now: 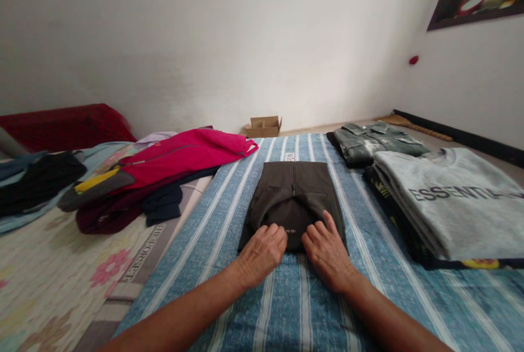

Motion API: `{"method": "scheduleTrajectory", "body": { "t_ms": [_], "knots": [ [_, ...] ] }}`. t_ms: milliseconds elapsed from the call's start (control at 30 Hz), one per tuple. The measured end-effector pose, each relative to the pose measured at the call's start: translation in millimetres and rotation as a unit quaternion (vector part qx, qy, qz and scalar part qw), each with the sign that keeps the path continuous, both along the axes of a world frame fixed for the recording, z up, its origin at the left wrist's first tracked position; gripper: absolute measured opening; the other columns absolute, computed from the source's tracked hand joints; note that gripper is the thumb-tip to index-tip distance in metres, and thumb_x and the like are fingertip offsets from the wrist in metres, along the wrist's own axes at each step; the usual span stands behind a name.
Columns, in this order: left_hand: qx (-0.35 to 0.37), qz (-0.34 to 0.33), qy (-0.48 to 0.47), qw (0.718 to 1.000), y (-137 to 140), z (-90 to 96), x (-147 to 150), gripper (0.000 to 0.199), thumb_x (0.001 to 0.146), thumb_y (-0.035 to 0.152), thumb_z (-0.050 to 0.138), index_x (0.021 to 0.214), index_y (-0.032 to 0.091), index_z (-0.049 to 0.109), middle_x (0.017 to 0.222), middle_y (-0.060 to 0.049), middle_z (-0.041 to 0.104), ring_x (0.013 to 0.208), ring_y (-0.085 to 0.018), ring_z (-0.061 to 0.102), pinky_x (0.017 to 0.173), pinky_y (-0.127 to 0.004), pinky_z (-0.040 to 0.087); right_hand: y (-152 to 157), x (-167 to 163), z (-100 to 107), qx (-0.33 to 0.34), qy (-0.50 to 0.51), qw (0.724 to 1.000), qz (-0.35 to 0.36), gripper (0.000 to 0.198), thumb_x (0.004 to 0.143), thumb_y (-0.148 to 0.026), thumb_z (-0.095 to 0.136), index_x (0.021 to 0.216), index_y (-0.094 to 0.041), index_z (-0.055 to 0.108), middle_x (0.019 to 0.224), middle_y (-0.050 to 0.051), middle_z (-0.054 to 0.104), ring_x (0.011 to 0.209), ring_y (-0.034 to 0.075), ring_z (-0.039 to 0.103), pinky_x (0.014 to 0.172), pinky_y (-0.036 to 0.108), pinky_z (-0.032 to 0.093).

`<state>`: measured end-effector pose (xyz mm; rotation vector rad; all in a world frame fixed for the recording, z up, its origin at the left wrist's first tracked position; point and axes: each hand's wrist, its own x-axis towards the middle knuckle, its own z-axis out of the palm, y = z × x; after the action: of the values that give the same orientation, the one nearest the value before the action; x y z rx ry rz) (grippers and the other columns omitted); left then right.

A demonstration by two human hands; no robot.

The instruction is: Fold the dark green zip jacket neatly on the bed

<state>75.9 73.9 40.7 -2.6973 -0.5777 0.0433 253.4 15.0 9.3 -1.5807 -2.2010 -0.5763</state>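
A dark brown zip-neck top (305, 177) lies folded into a neat rectangle on the blue striped sheet (216, 204). Its collar faces me, with the zip running away from the neck opening and small printed characters showing inside. My left hand (265, 243) has its fingers curled on the collar's left side. On the right side of the collar, my right hand (327, 251) grips the fabric in the same way, its index finger or thumb sticking up a little. Both hands hide the near edge of the collar in part.
At right are a folded grey sweatshirt (454, 215) on darker clothes and a folded dark green garment (372, 142). Left lie a pink jacket (184, 153), a black garment (45, 180) and a floral mat (82, 264). A cardboard box (264, 126) stands by the wall.
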Motion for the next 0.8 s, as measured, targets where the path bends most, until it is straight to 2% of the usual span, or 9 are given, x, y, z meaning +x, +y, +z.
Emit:
{"method": "scheduleTrajectory", "body": {
  "t_ms": [100,200,300,433,533,633,700,800],
  "knots": [
    [-0.006,0.013,0.008,1.0,-2,0.5,0,0.02,0.089,0.008,0.042,0.1,0.013,0.058,0.095,-0.006,0.058,0.087,-0.021,0.05,0.07,-0.033,0.039,0,0,1,0.005,-0.002,1.0,-0.004,0.014,0.081,-0.011,0.055,0.069,-0.019,0.056,0.069,0.0,0.05,0.072,0.018,0.045,0.107,0.05,0.02],
    [-0.038,0.062,0.014,0.997,-7,6.3,6,0.025,0.083,0.004,0.042,0.099,0.012,0.059,0.096,-0.008,0.059,0.091,-0.023,0.051,0.075,-0.035,0.041,1,-1,2,0.015,-0.003,1.0,-0.004,0.015,0.082,-0.012,0.055,0.068,-0.019,0.057,0.068,0.0,0.05,0.072,0.018,0.045,0.107,0.05,0.019],
    [-0.117,0.102,0.001,0.988,-10,18.4,18,0.022,0.077,0.007,0.047,0.092,0.014,0.061,0.095,-0.008,0.06,0.092,-0.024,0.053,0.077,-0.036,0.044,0,-3,2,0.012,0.002,1.0,-0.002,0.016,0.082,-0.011,0.054,0.07,-0.018,0.059,0.068,0.001,0.051,0.072,0.018,0.046,0.107,0.05,0.02],
    [-0.223,0.1,-0.044,0.969,-6,30.8,39,0.02,0.076,0.011,0.047,0.09,0.014,0.062,0.093,-0.008,0.061,0.088,-0.022,0.056,0.079,-0.033,0.046,-5,4,11,-0.029,0.081,0.995,0.04,0.014,0.08,-0.008,0.052,0.079,-0.019,0.061,0.074,0.002,0.056,0.08,0.019,0.049,0.106,0.048,0.022],
    [-0.271,0.108,-0.107,0.95,3,29.9,52,0.021,0.077,0.01,0.045,0.088,0.015,0.063,0.088,-0.007,0.062,0.084,-0.02,0.059,0.077,-0.029,0.046,-10,23,25,-0.058,0.205,0.973,0.091,0.024,0.074,-0.006,0.049,0.09,-0.019,0.062,0.093,0.005,0.06,0.096,0.021,0.05,0.1,0.044,0.032],
    [-0.312,0.104,-0.184,0.927,11,23.3,64,0.017,0.077,0.011,0.049,0.083,0.016,0.064,0.084,-0.005,0.062,0.081,-0.018,0.06,0.075,-0.027,0.045,-10,48,36,-0.081,0.323,0.937,0.102,0.035,0.069,-0.005,0.045,0.096,-0.019,0.062,0.105,0.007,0.06,0.102,0.021,0.051,0.09,0.036,0.041],
    [-0.337,0.111,-0.222,0.908,14,18.7,71,0.015,0.077,0.012,0.051,0.078,0.016,0.065,0.078,-0.003,0.061,0.076,-0.016,0.059,0.071,-0.025,0.044,-6,63,37,-0.104,0.378,0.917,0.069,0.034,0.067,-0.007,0.044,0.093,-0.019,0.063,0.102,0.007,0.062,0.098,0.019,0.054,0.085,0.033,0.044],
    [-0.355,0.127,-0.273,0.885,12,14.3,77,0.014,0.079,0.017,0.053,0.071,0.016,0.065,0.072,-0.002,0.059,0.068,-0.014,0.057,0.065,-0.024,0.042,2,77,31,-0.128,0.425,0.896,-0.032,0.026,0.068,-0.013,0.046,0.085,-0.019,0.065,0.09,0.005,0.066,0.085,0.019,0.059,0.076,0.03,0.045]
  ]
}}
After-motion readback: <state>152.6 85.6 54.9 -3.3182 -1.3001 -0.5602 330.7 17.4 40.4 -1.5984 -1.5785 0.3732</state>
